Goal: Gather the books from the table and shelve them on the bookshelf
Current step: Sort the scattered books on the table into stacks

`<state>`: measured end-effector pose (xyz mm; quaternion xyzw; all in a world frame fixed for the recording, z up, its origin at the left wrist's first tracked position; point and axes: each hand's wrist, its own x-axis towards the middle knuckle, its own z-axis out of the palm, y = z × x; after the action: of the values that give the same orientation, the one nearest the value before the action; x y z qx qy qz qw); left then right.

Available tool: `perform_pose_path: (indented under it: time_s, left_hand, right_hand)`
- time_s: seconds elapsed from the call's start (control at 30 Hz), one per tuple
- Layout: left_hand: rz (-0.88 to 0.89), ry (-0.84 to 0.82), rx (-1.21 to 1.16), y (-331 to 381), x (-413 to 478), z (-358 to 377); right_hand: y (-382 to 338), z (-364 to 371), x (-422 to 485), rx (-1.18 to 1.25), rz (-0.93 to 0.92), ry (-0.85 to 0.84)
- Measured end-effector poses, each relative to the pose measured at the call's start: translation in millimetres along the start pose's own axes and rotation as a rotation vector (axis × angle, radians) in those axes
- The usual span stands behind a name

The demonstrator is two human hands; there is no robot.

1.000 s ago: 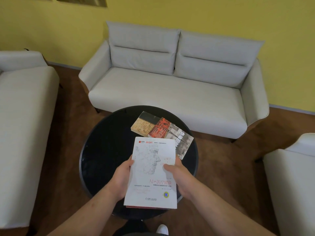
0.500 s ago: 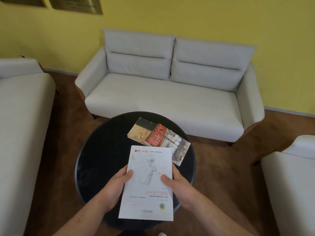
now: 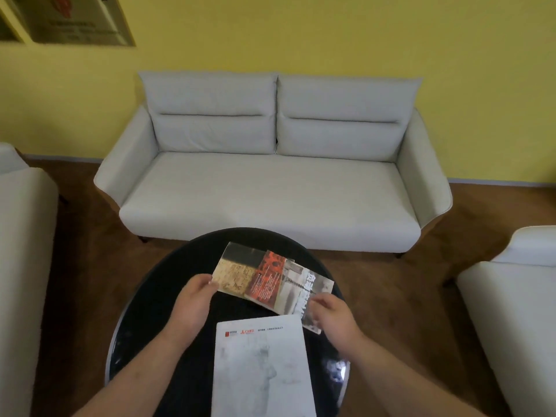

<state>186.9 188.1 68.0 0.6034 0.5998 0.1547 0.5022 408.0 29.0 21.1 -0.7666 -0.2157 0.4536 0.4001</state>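
Fingers (image 3: 208,282) of the left hand (image 3: 195,299) pinch the near-left corner of the tan book (image 3: 237,270). The right hand (image 3: 331,316) has its fingers curled at the near edge of the grey book (image 3: 310,284). It's a bit blurry there, so I can't tell if they've actually got hold. Those two and the red book (image 3: 267,276) between them lie fanned and overlapping on the round black worktop (image 3: 150,311), with the white book (image 3: 261,371) flat just in front. Tip imo: push the fan in from both ends so it squares into one stack before lifting, otherwise the red one probably slips out. No bookshelf in view.
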Motion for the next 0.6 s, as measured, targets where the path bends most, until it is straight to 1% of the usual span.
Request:
perform_pose_path:
  time_s: [0.03,0.1,0.13,0.23,0.3,0.33,0.4,0.47,0.53,0.6]
  left_hand:
    - [0.050,-0.036,0.079,11,21,4]
    - [0.120,-0.167,0.232,23,61,21]
    - [0.139,-0.222,0.321,25,80,30]
    - [0.162,-0.306,0.568,20,133,59]
    - [0.185,-0.376,0.693,19,160,73]
    - [0.213,-0.411,0.780,18,172,79]
    - [0.281,-0.460,1.026,17,190,87]
    - [0.318,-0.451,1.230,13,202,91]
    - [0.300,-0.452,1.295,8,213,94]
    - [0.275,-0.473,1.276,8,219,94]
  right_hand:
    - [-1,-2,18,-0.109,-0.006,0.007]
    - [-3,-6,47,-0.316,-0.004,0.018]
    - [-4,-7,60,-0.400,-0.014,0.010]
    - [-5,-11,89,-0.636,-0.043,-0.024]
    - [5,-13,109,-0.774,0.003,-0.037]
    - [12,-14,117,-0.807,0.024,-0.041]
    - [26,-13,129,-0.824,0.086,-0.062]
    - [32,-11,130,-0.841,0.125,-0.087]
    - [32,-8,127,-0.854,0.170,-0.108]
    - [36,-5,127,-0.843,0.189,-0.075]
